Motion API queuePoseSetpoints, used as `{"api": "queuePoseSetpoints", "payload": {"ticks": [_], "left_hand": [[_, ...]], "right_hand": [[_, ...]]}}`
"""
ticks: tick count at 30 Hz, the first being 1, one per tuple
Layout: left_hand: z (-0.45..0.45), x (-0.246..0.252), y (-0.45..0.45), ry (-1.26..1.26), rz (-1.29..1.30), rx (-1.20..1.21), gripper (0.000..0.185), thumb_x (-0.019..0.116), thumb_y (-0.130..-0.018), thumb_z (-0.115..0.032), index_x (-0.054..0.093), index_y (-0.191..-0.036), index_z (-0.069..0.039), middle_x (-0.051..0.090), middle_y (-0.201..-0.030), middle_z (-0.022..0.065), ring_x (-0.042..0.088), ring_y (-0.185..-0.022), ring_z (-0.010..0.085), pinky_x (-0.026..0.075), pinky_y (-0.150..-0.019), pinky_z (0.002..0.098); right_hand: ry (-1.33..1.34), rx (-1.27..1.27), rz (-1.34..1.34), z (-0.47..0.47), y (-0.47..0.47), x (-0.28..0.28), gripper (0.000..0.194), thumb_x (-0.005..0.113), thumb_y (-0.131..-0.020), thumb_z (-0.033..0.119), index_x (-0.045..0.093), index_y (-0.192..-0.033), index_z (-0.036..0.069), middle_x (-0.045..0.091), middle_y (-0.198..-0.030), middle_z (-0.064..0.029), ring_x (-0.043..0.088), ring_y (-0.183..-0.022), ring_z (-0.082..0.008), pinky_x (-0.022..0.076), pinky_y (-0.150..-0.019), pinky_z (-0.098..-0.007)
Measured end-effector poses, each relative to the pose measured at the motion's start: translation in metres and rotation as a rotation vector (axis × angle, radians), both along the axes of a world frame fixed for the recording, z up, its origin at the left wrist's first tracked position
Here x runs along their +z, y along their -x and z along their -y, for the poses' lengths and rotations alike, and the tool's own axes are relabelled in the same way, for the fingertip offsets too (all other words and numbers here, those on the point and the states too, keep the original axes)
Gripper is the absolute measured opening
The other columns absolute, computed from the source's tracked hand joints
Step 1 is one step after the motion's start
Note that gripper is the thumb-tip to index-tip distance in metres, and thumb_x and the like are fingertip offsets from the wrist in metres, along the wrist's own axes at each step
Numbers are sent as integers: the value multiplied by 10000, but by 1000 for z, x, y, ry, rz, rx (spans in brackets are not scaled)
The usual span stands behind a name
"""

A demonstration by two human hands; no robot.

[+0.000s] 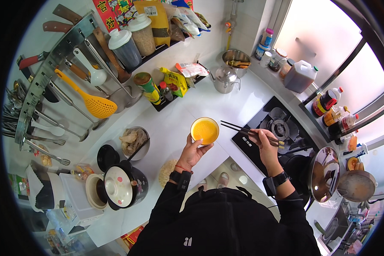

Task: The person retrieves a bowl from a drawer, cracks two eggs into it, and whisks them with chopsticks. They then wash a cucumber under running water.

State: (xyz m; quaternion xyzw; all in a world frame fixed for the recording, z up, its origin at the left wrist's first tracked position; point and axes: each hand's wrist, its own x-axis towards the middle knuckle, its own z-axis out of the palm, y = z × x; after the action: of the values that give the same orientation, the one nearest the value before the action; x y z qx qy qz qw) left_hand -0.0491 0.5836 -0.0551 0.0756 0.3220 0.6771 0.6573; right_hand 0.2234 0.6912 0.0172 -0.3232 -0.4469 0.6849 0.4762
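My left hand [193, 152] grips a small round bowl [192, 133] by its near side, the thumb over the rim. Inside is a bright yellow liquid that looks like beaten egg [205, 128], with small bubbles on its surface. My right hand [265, 148] holds a pair of dark chopsticks [238, 127] with patterned ends. Their tips point left, a short way to the right of the bowl and apart from it. Beneath the right hand lies the black gas hob [256, 123]. The white countertop [179, 123] extends under the bowl.
A lidded pot [124, 187] and a bowl of pale pieces [134, 144] stand at left. Ahead are a steel kettle [224, 80] and a steel pot [236, 60]. A large lidded pan [323, 174] sits at right. Utensils hang from a wall rack [56, 73].
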Motion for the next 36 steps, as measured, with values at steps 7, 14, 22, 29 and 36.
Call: {"api": "queuePoseSetpoints", "payload": {"ticks": [7,14,22,29,36], "left_hand": [[3,-44,-2,18,43,8,504,470,-956,11,319,-1402,-167,516,-1308,208,623,-1108,387,562,-966,454],[3,-81,5,78,21,59,479,436,-978,9,318,-1411,-158,489,-1350,182,577,-1186,364,534,-1009,459],[5,-102,17,121,-27,57,437,417,-1023,-37,298,-1429,-146,462,-1379,149,552,-1223,306,526,-1020,450],[8,-108,20,143,-9,65,436,425,-1023,-45,302,-1432,-131,485,-1358,147,573,-1198,302,550,-986,438],[11,-114,21,227,-89,67,415,487,-1028,-134,341,-1417,-144,537,-1303,125,624,-1119,268,576,-929,395]], "right_hand": [[-290,134,248,5,44,-21,128,601,-959,40,671,-1023,-47,679,-996,-113,662,-917,-148,537,-840,-269],[-1061,257,612,1,68,-36,180,703,-842,32,663,-1017,32,653,-1107,-149,664,-949,-316,556,-797,-364],[-1471,409,649,4,95,-79,202,730,-837,162,654,-1002,74,598,-1202,-134,637,-1040,-291,585,-744,-344],[-1520,493,728,3,104,-110,218,715,-843,191,649,-1034,109,539,-1296,-142,583,-1153,-307,583,-793,-353],[-1562,503,824,5,122,-127,247,649,-805,124,622,-1051,115,516,-1295,-133,529,-1234,-309,565,-879,-358]]}}
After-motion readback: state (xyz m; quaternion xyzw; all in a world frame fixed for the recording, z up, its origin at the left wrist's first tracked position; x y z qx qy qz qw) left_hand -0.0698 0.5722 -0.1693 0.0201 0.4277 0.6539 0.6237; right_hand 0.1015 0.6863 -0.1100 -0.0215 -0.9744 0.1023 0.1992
